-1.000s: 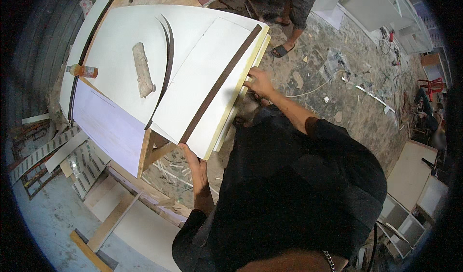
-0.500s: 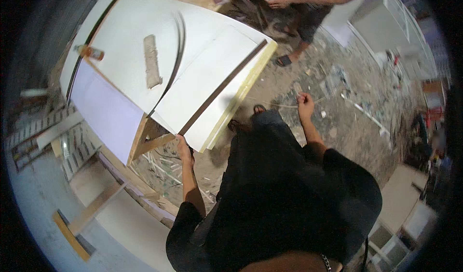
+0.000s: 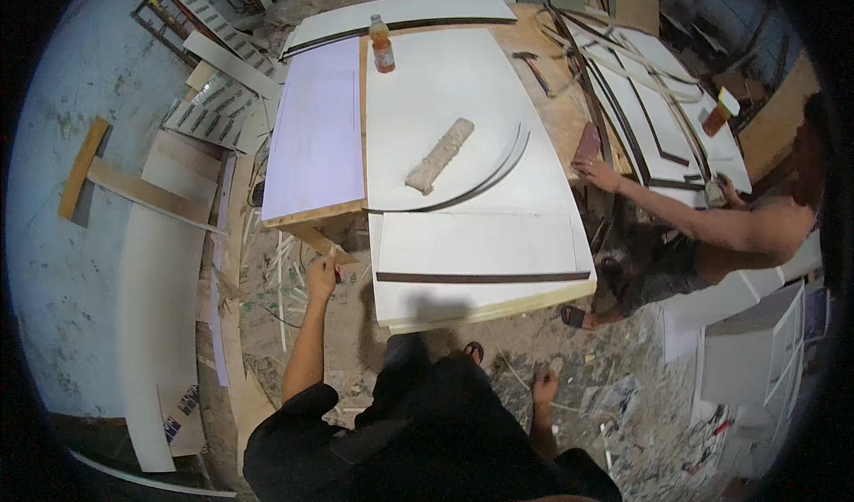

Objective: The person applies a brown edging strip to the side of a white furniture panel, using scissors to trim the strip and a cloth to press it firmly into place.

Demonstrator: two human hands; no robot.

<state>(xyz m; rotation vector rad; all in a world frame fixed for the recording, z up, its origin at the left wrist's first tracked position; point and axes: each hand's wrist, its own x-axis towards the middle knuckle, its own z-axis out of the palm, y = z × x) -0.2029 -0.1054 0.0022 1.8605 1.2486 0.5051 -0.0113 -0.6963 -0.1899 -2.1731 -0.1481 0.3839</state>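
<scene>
Bottom centre of frame, a person in a dark top looks down over own body; both forearms rise from lower edge. Right hand (image 3: pixel 543 386), lower centre-right, hangs over the littered floor (image 3: pixel 614 360), fingers curled in; too small to tell if anything is in it. Left hand (image 3: pixel 322 277), centre-left, is raised just left of the white panel (image 3: pixel 480 244) and below a wooden trestle leg (image 3: pixel 307 235); fingers look closed round something thin, but what it is can't be made out. Neither hand touches the panel.

Panel lies flat at frame centre on the workbench (image 3: pixel 551 120), its near edge showing pale yellowish core, w/ a dark edge strip (image 3: pixel 485 277) running left to right along its near side. Just beyond, a larger white sheet (image 3: pixel 436 93) carries a curved dark strip (image 3: pixel 485 177) and a rolled-up dirty rag (image 3: pixel 439 155) lying diagonally. Left of that, a pale lilac sheet (image 3: pixel 316 128) overhangs the trestle. At upper centre an orange-capped bottle (image 3: pixel 382 45) stands upright near the far edge; a hammer (image 3: pixel 532 66) lies on bare plywood to its right.

Right of frame, a second person leans in, one hand (image 3: pixel 594 173) resting at the bench's right edge beside a reddish block (image 3: pixel 587 142). More white curved pieces w/ dark strips (image 3: pixel 658 120) fill upper right. White boards and slatted offcuts (image 3: pixel 209 115) lie on the floor at left.
</scene>
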